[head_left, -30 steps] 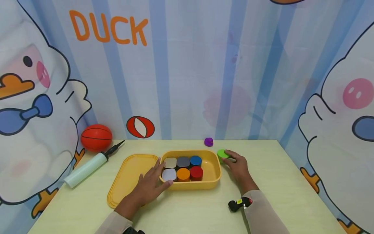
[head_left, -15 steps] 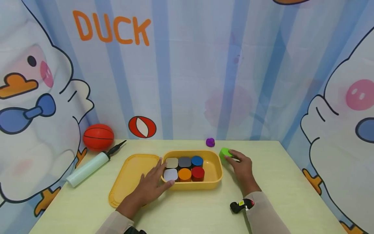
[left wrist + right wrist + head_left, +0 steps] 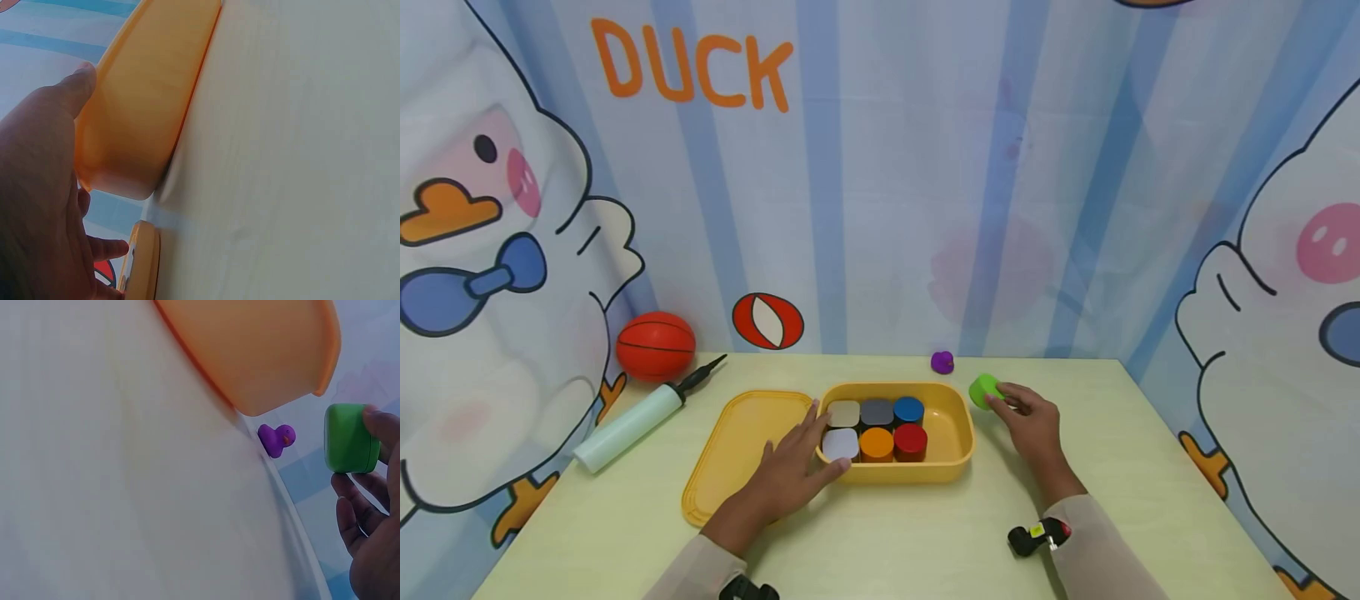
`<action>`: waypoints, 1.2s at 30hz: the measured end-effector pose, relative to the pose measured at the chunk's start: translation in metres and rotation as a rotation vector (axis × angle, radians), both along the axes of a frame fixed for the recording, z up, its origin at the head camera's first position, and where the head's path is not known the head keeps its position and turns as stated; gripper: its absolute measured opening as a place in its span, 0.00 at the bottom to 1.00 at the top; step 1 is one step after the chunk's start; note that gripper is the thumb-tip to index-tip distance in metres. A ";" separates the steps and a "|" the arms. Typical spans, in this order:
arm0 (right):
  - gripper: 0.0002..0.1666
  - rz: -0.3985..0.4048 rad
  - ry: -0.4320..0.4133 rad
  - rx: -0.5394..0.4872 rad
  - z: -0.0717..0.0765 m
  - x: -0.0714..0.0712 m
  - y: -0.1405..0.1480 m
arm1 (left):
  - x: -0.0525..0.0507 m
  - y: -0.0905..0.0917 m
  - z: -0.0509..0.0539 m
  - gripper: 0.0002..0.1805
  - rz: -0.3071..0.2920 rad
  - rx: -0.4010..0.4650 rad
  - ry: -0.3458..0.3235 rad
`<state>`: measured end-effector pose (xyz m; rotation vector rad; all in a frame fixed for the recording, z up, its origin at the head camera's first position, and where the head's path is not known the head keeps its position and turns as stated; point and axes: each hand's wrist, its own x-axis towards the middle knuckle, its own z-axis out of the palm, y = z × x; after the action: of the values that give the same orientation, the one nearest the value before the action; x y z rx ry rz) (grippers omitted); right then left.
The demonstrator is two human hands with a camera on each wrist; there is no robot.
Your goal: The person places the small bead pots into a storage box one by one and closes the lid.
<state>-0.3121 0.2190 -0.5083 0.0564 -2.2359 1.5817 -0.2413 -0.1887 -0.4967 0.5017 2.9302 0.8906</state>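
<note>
My right hand [image 3: 1036,425] pinches a small green rounded block-like piece [image 3: 349,439] between thumb and fingertips, with a seam visible near one edge. It is held tilted, just beyond the right end of a yellow oblong box [image 3: 951,421]. My left hand [image 3: 788,475] rests on the box's left end, fingers straight and thumb along the front rim. Inside the box stand several small pieces in two rows: beige [image 3: 843,413], grey [image 3: 877,412], blue [image 3: 908,409], white [image 3: 840,446], orange [image 3: 877,445] and red [image 3: 911,442]. The box's right part shows its bare floor.
A flat yellow lid [image 3: 737,442] lies left of the box, partly beneath my left hand in the head view. Farther left are a pale green hand pump [image 3: 628,429] and a red ball [image 3: 656,347]. A purple toy duck [image 3: 275,439] sits at the table's back edge.
The right hand has raised and tilted the green piece, shifting it slightly away from the box. The left hand stays on the box. The head view has shifted a little.
</note>
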 end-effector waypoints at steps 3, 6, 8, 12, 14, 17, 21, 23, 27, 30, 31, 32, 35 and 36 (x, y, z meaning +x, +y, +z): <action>0.22 0.025 0.017 -0.011 0.001 0.004 0.003 | 0.000 -0.001 -0.001 0.50 -0.002 -0.003 0.002; 0.22 0.040 0.037 -0.024 0.000 0.006 0.004 | 0.000 -0.002 -0.003 0.50 -0.003 -0.001 0.010; 0.21 0.049 0.058 -0.031 0.001 0.008 0.003 | -0.001 -0.002 -0.003 0.50 -0.002 -0.002 0.009; 0.20 0.066 0.116 -0.029 0.003 0.014 -0.003 | -0.001 -0.002 -0.004 0.51 0.001 -0.007 0.003; 0.19 0.075 0.163 -0.019 0.005 0.017 -0.006 | -0.001 -0.002 -0.005 0.51 0.002 -0.007 0.002; 0.18 0.087 0.232 -0.009 0.006 0.019 -0.011 | -0.001 -0.001 -0.004 0.51 0.003 -0.004 -0.001; 0.17 0.110 0.303 0.004 0.007 0.019 -0.017 | 0.000 -0.001 -0.003 0.51 0.002 0.000 0.005; 0.17 0.121 0.321 0.019 0.008 0.020 -0.020 | -0.001 0.000 -0.003 0.51 0.002 -0.002 0.007; 0.18 0.135 0.326 0.066 0.009 0.021 -0.024 | -0.002 0.001 -0.004 0.51 0.002 -0.007 0.006; 0.18 0.135 0.329 0.115 0.009 0.021 -0.027 | -0.002 0.001 -0.005 0.51 0.003 -0.007 0.004; 0.18 0.133 0.329 0.134 0.009 0.021 -0.028 | -0.002 0.001 -0.005 0.51 0.003 -0.008 0.004; 0.18 0.131 0.332 0.157 0.009 0.022 -0.029 | -0.002 0.001 -0.005 0.51 0.003 -0.008 0.003; 0.19 0.125 0.325 0.206 0.009 0.022 -0.033 | -0.003 0.000 -0.005 0.51 0.005 -0.011 0.001; 0.20 0.124 0.317 0.215 0.009 0.022 -0.034 | -0.003 0.001 -0.005 0.51 0.005 -0.012 -0.002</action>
<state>-0.2898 0.1853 -0.4991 0.4793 -2.1704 1.2789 -0.2442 -0.1882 -0.5015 0.4930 2.9350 0.8724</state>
